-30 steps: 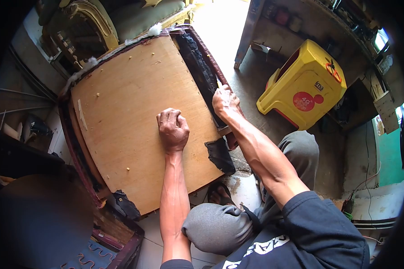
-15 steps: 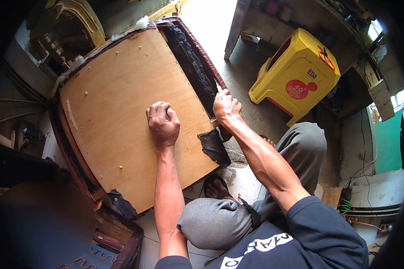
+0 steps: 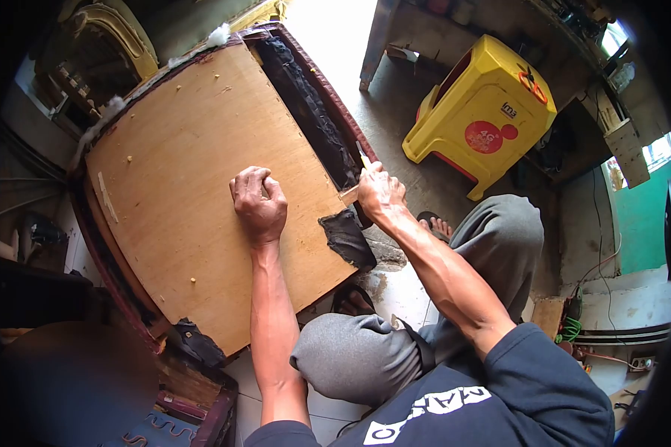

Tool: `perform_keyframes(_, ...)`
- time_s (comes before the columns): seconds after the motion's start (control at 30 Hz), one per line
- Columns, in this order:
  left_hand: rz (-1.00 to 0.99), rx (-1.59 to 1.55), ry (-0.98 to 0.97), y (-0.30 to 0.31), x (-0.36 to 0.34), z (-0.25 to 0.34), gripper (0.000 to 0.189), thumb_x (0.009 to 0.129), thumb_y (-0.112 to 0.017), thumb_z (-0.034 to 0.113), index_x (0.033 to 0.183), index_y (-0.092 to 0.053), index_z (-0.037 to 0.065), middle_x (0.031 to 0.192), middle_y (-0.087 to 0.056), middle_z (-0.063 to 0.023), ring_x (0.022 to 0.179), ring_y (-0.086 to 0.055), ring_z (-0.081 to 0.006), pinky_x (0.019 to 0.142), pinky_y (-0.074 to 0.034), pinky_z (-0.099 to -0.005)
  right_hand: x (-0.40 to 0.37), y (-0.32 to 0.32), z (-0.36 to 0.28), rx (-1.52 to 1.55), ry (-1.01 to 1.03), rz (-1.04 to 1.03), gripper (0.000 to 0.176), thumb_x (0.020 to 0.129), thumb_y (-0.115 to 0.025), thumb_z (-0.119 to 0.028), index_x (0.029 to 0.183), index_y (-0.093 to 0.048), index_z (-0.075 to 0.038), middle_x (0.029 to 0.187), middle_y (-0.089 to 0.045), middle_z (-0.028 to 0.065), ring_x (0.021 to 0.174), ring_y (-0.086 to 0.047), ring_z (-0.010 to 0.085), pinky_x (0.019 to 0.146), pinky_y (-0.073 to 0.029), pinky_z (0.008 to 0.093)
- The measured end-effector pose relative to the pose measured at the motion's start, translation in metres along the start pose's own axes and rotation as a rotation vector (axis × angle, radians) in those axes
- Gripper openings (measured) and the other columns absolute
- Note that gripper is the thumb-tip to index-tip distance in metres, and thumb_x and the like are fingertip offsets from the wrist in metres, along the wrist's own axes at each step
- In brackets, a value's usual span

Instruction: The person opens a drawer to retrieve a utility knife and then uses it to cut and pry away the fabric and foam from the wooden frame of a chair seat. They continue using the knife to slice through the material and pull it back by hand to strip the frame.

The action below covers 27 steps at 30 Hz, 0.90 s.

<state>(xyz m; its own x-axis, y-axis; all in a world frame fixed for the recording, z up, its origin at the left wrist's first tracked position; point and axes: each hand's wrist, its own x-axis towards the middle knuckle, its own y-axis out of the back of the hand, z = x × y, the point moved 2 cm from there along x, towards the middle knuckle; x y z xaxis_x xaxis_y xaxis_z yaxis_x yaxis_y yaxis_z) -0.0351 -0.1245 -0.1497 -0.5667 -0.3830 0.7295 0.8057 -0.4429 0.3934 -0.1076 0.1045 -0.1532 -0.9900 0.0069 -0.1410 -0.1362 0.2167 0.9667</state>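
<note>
Gripping perhaps a blade [image 3: 361,155], right hand [image 3: 380,195] slid nearer.

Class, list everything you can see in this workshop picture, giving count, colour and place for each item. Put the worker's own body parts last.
flat brown plywood board: one, brown, centre-left
black fabric strip: one, black, along the board's right edge
torn black fabric flap: one, black, at the board's near right corner
white stuffing tufts: at least two, white, along the board's far edge
yellow plastic stool: one, yellow with a red round sticker, on the floor, upper right
thin pale tool: one, pale, in the right hand
left hand: one, a fist resting on the board
right hand: one, grip shut on the tool
</note>
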Motion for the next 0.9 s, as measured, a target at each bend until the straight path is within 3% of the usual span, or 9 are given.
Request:
perform_keyframes(0.23, 0.001, -0.001, 0.002, 0.0, -0.001, -0.001, 0.016, 0.083, -0.064, -0.004, 0.094, -0.073, 0.003, 0.102, -0.072, -0.0108, 0.1, -0.066, -0.03, 0.093, -0.054, -0.0401, -0.015, 0.005, 0.035, 0.024, 0.05, -0.056, 0.046, 0.109, -0.041, -0.036, 0.114, -0.054, 0.008, 0.103, -0.071, 0.0374, 0.101, -0.071, 0.0518, 0.089, -0.057, 0.06)
perform_keyframes(0.4, -0.005, 0.009, 0.009, 0.0, -0.004, -0.001, 0.015, 0.083, -0.064, -0.003, 0.094, -0.073, 0.003, 0.103, -0.073, -0.0113, 0.101, -0.066, -0.0301, 0.093, -0.054, -0.0401, -0.042, 0.044, 0.052, 0.267, 0.324, 0.138, 0.03, 0.111, -0.046, -0.027, 0.101, -0.052, 0.001, 0.06, -0.06, 0.0298, 0.055, -0.065, 0.0486, 0.049, -0.05, 0.0577)
perform_keyframes(0.47, 0.005, -0.009, 0.008, -0.003, -0.001, -0.001, 0.015, 0.083, -0.064, -0.004, 0.094, -0.072, 0.003, 0.102, -0.072, -0.0122, 0.1, -0.066, -0.0317, 0.094, -0.052, -0.042, -0.073, 0.12, 0.036, 0.398, 0.312, -0.002, 0.035, 0.111, -0.051, -0.032, 0.113, -0.054, 0.002, 0.069, -0.065, 0.0317, 0.064, -0.07, 0.0485, 0.054, -0.052, 0.0538)
perform_keyframes(0.5, 0.0, -0.014, 0.001, -0.005, -0.001, 0.003, 0.015, 0.083, -0.064, -0.004, 0.094, -0.072, 0.003, 0.102, -0.072, -0.0122, 0.1, -0.066, -0.0317, 0.094, -0.052, -0.042, -0.088, 0.15, 0.035, 0.454, 0.343, 0.07, 0.037, 0.112, -0.052, -0.036, 0.119, -0.056, 0.0, 0.069, -0.066, 0.0304, 0.064, -0.071, 0.0462, 0.054, -0.051, 0.0522)
perform_keyframes(0.6, -0.013, 0.076, 0.143, -0.009, 0.004, 0.019, 0.014, 0.085, -0.066, 0.0, 0.095, -0.074, 0.005, 0.103, -0.07, -0.0102, 0.101, -0.065, -0.0302, 0.096, -0.051, -0.0422, -0.111, 0.219, 0.049, 0.603, 0.299, 0.218, 0.036, 0.112, -0.053, -0.036, 0.12, -0.061, -0.002, 0.059, -0.054, 0.0085, 0.05, -0.055, 0.0118, 0.046, -0.043, 0.0361)
perform_keyframes(0.7, -0.048, 0.058, 0.107, -0.022, 0.01, 0.025, 0.014, 0.085, -0.067, 0.002, 0.095, -0.074, 0.006, 0.102, -0.07, -0.0101, 0.101, -0.064, -0.0303, 0.096, -0.051, -0.0422, -0.113, 0.235, 0.058, 0.836, 0.186, 0.17, 0.034, 0.114, -0.049, -0.035, 0.118, -0.062, -0.004, 0.058, -0.046, 0.0026, 0.051, -0.049, 0.0084, 0.047, -0.04, 0.0323)
perform_keyframes(0.77, -0.065, 0.098, 0.126, -0.022, 0.009, 0.025, 0.013, 0.087, -0.067, 0.002, 0.097, -0.074, 0.006, 0.103, -0.07, -0.0099, 0.103, -0.065, -0.0298, 0.098, -0.05, -0.0412, -0.092, 0.208, 0.069, 0.599, 0.278, 0.16, 0.033, 0.114, -0.049, -0.034, 0.117, -0.061, -0.003, 0.059, -0.05, 0.0084, 0.052, -0.052, 0.0123, 0.049, -0.043, 0.0367)
perform_keyframes(0.83, -0.048, 0.115, 0.087, -0.027, 0.009, 0.019, 0.013, 0.086, -0.066, 0.002, 0.096, -0.073, 0.006, 0.101, -0.071, -0.0104, 0.103, -0.065, -0.0302, 0.099, -0.05, -0.0416, -0.075, 0.174, 0.066, 0.452, 0.311, 0.113, 0.027, 0.112, -0.051, -0.027, 0.114, -0.059, -0.002, 0.071, -0.063, 0.0291, 0.063, -0.069, 0.0419, 0.058, -0.049, 0.0509)
perform_keyframes(0.9, -0.058, 0.122, 0.048, -0.015, -0.001, 0.014, 0.012, 0.086, -0.066, 0.001, 0.095, -0.073, 0.005, 0.101, -0.071, -0.011, 0.102, -0.066, -0.0307, 0.098, -0.051, -0.0417, -0.061, 0.14, 0.055, 0.387, 0.325, 0.003, 0.025, 0.111, -0.05, -0.024, 0.112, -0.057, 0.0, 0.075, -0.065, 0.0315, 0.071, -0.068, 0.0509, 0.062, -0.05, 0.0546)
